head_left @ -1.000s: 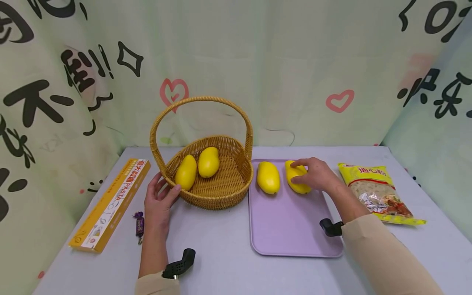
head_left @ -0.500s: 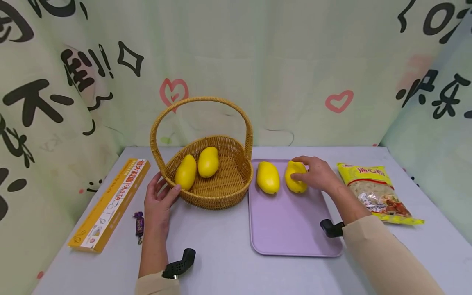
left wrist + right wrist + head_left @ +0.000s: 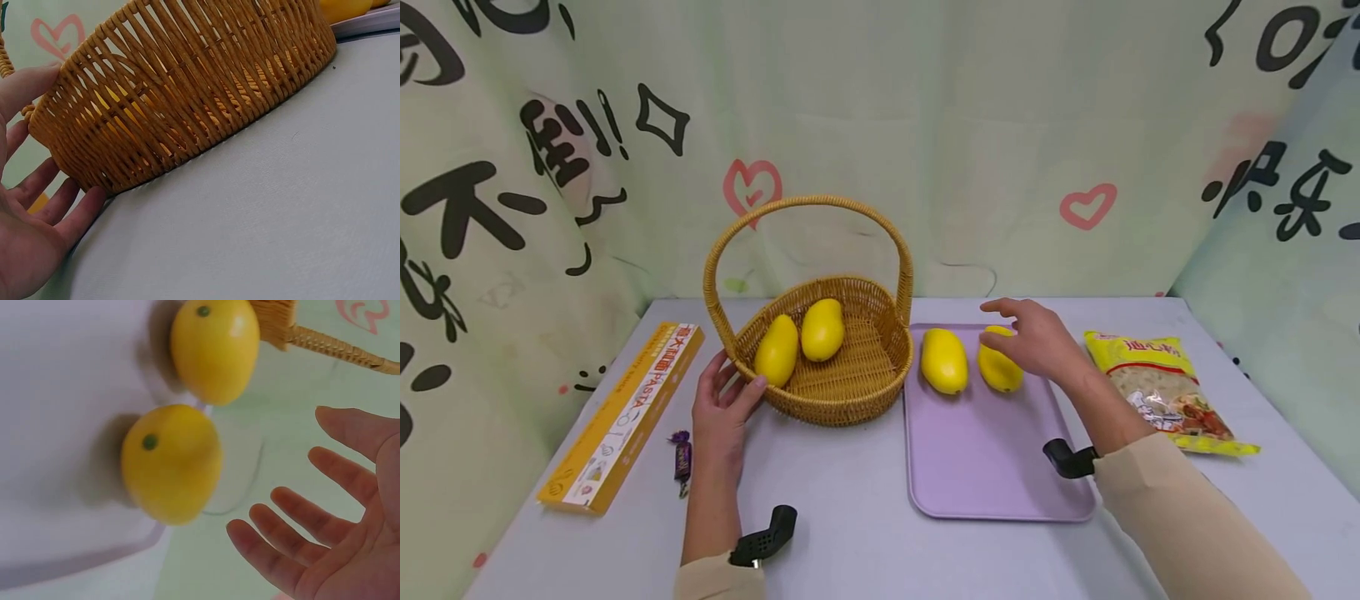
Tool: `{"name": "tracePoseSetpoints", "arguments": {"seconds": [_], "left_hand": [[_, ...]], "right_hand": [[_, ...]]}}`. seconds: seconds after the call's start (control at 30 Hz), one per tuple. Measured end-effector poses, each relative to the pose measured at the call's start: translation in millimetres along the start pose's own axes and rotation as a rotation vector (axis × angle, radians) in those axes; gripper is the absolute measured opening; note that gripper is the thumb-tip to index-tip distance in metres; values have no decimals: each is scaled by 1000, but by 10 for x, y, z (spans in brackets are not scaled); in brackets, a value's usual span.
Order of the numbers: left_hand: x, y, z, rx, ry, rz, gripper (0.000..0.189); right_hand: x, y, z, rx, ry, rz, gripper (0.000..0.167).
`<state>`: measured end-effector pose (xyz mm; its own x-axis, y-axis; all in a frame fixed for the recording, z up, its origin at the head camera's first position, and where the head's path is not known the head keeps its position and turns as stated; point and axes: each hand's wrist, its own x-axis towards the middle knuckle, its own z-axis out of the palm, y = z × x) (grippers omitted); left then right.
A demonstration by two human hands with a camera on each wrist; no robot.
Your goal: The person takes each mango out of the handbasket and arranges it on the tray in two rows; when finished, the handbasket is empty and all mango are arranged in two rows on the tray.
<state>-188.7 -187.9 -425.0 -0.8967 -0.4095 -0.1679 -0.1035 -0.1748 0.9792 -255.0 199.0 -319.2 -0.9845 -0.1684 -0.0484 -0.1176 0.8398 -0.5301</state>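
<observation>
My left hand [image 3: 724, 412] holds the near left end of a wicker basket [image 3: 842, 410], its thumb on the rim and its fingers against the outer side. Two smooth yellow mangoes [image 3: 777, 351] lie in the basket's left half. On the lilac tray [image 3: 985, 467] are two more, a left mango [image 3: 944, 362] and a right mango [image 3: 1000, 370]. Above the right one hovers my right hand [image 3: 1041, 337], fingers spread and holding nothing. The right wrist view shows a gap between this hand [image 3: 337, 531] and the nearer mango [image 3: 172, 465], which has a green stem spot.
A long orange-and-white pasta box [image 3: 625, 417] lies at the table's left. A purple-wrapped candy [image 3: 682, 461] is beside my left forearm. Right of the tray lies a yellow food packet [image 3: 1172, 392]. The basket's tall handle [image 3: 808, 202] arches up; a printed curtain [image 3: 985, 150] stands behind.
My right hand has let go of the right mango on the tray and risen slightly off it. That mango now sits a little more upright. The left hand and basket stay put.
</observation>
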Motion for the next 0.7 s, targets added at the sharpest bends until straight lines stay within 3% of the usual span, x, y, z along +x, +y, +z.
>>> {"name": "tracePoseSetpoints", "arguments": {"seconds": [0.3, 0.7], "left_hand": [[-12, 0, 1, 0, -2, 7, 76], [-12, 8, 3, 3, -3, 13, 75]], "right_hand": [[-67, -251, -146, 57, 30, -67, 52], [-38, -531, -233, 131, -10, -121, 49]]}}
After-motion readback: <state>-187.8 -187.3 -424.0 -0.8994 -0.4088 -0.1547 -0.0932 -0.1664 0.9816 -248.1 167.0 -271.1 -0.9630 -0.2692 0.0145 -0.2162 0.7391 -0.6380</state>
